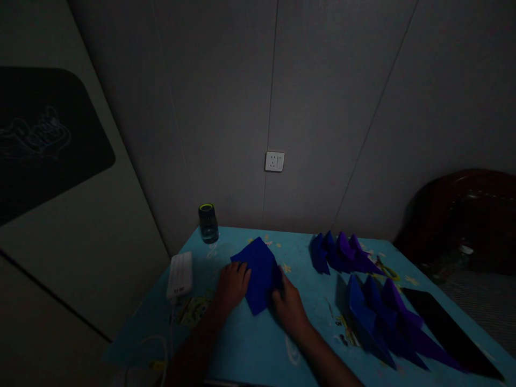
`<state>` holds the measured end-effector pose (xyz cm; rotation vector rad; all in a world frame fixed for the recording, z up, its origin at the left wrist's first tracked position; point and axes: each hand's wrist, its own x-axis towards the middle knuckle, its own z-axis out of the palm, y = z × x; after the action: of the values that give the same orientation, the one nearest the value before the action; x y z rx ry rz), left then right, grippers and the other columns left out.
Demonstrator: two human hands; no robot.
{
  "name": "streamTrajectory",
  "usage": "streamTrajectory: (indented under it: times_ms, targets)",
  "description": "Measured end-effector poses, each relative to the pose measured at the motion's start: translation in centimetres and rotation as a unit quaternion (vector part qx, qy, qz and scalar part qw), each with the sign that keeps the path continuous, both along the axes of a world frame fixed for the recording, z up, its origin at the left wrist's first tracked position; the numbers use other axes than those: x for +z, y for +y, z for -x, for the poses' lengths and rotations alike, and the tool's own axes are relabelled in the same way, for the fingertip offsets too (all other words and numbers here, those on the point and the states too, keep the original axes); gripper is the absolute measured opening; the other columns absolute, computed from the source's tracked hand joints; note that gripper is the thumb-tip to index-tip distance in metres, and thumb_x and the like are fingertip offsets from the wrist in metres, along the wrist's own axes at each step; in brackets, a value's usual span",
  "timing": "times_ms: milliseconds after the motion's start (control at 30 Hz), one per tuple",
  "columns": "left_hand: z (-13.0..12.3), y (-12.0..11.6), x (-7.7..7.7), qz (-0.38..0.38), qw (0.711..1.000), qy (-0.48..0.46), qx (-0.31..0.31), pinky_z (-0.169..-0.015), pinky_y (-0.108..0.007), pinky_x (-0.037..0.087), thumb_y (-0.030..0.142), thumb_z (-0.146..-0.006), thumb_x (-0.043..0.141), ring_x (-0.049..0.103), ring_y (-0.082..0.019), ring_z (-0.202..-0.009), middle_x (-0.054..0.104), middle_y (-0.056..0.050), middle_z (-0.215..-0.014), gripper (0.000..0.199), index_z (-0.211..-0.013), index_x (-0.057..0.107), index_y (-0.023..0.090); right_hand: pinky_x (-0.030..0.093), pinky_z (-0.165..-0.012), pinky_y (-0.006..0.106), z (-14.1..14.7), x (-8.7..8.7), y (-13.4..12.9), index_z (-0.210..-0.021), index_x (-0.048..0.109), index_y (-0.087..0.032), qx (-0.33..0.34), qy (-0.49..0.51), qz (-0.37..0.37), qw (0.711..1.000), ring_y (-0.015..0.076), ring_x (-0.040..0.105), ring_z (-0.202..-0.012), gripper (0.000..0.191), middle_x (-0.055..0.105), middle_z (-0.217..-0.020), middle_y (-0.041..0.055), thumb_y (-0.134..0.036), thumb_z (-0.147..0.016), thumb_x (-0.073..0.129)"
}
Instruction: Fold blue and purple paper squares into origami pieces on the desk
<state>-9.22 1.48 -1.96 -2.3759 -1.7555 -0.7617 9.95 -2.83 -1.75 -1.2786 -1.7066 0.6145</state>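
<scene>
A sheet of blue paper (pixel 258 274) lies at an angle on the table, its right edge lifted and in shadow. My left hand (pixel 234 282) rests on the sheet's left side, fingers spread over the edge. At the right edge, my right hand (pixel 288 301) grips the paper between thumb and fingers. To the right, several blue and purple folded paper pieces stand in two rows: a back row (pixel 341 252) and a front row (pixel 382 317).
The blue patterned table (pixel 310 312) stands against a wall. A bottle (pixel 208 224) and a white power bank (pixel 180 275) with a cable are on the left. Scissors (pixel 387 269) and a flat black panel (pixel 447 328) lie on the right.
</scene>
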Motion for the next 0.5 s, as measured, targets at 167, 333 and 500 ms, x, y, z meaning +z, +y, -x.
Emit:
streamTrajectory:
  times_ms: [167,333,500]
  targets:
    - [0.2,0.0,0.3,-0.011,0.999,-0.040,-0.001,-0.096,-0.041,0.045,0.026,-0.097,0.040,0.059,-0.025,-0.108,0.064,-0.012,-0.116,0.032,-0.121,0.059,0.019,0.052,-0.091,0.039,-4.4,1.9,1.7,-0.115,0.062,-0.012,-0.026,0.049,0.042,0.998,0.0258,0.067,-0.098,0.043,0.071,-0.112,0.0126,-0.019,-0.077,0.042]
    - [0.2,0.7,-0.6,0.005,0.985,-0.172,0.012,-0.102,-0.047,0.044,0.029,-0.093,0.047,0.057,-0.029,-0.118,0.061,-0.017,-0.125,0.042,-0.131,0.052,0.014,0.054,-0.083,0.039,-7.5,1.6,3.2,-0.102,0.064,-0.014,-0.033,0.107,0.060,0.992,0.0271,0.067,-0.092,0.035,0.074,-0.099,0.0109,-0.023,-0.071,0.050]
    - [-0.3,1.1,-0.8,0.087,0.934,-0.347,0.000,-0.094,-0.045,0.051,0.037,-0.087,0.053,0.066,-0.028,-0.107,0.069,-0.016,-0.116,0.042,-0.121,0.060,0.014,0.054,-0.084,0.038,-8.3,0.6,3.5,-0.106,0.063,-0.014,-0.004,0.163,0.078,0.984,0.0274,0.067,-0.096,0.038,0.073,-0.103,0.0109,-0.023,-0.070,0.053]
